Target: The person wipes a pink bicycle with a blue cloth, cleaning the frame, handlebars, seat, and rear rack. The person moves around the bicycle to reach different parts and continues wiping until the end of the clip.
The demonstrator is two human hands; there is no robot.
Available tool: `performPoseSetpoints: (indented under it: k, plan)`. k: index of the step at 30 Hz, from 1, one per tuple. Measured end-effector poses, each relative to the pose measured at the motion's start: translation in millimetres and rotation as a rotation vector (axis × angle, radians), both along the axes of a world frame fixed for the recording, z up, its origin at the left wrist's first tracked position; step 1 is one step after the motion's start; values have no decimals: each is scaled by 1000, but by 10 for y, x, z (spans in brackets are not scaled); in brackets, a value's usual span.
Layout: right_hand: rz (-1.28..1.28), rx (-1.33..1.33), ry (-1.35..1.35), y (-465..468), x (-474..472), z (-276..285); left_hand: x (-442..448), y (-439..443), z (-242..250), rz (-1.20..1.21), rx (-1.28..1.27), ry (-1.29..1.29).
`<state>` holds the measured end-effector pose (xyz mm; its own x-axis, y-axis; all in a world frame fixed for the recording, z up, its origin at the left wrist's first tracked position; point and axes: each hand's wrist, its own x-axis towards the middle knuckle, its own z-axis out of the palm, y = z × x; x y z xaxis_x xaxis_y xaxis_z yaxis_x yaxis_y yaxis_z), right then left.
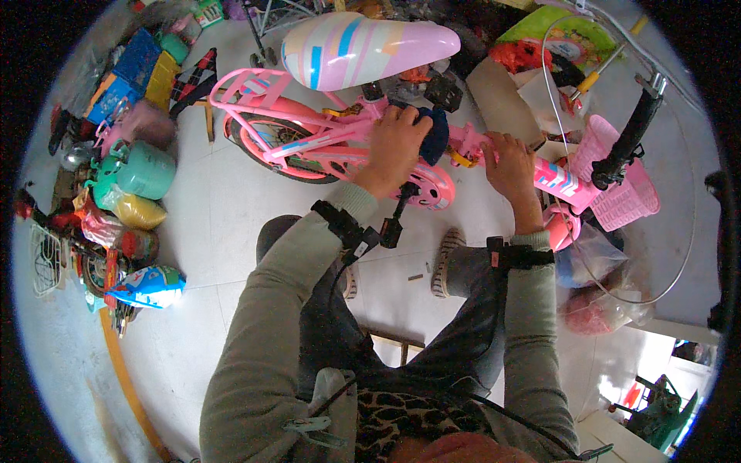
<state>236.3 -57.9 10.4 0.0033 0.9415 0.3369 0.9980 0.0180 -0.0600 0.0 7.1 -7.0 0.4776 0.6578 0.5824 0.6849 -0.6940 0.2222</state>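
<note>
A pink child's bicycle frame point(353, 132) stands across the view, with a striped saddle point(359, 49), a rear rack point(249, 92) and a pink plastic basket point(625, 194) at the right. My left hand point(393, 147) lies on the middle of the frame beside a dark blue cloth point(437, 136), its fingertips touching the cloth's edge. Around the frame tube near a yellow clamp lever point(462, 160), my right hand point(512, 168) has its fingers curled. Below my left hand sticks out a black pedal point(391, 232). A black handlebar grip point(634, 133) rises near the basket.
Cardboard point(501, 104) lies behind the bicycle. Along the left are a green jar point(147, 169), blue crates point(130, 69) and a blue-and-white bag point(151, 286). Plastic bags point(590, 309) sit at the right, near a long looping cable point(693, 231). A small strip point(415, 278) lies on the floor.
</note>
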Motion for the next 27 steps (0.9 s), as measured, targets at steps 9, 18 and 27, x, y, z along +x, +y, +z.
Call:
performPoseSetpoints:
  k: [9,18,27]
  plan:
    - [3,-11,-42,25,42,-52,-71,-202,-70,-94,-164,-82]
    - [37,11,3,28,53,-46,-553,60,69,-311,-810,-683]
    - [285,22,1060,-186,-501,633,-685,221,-25,-213,-903,-809]
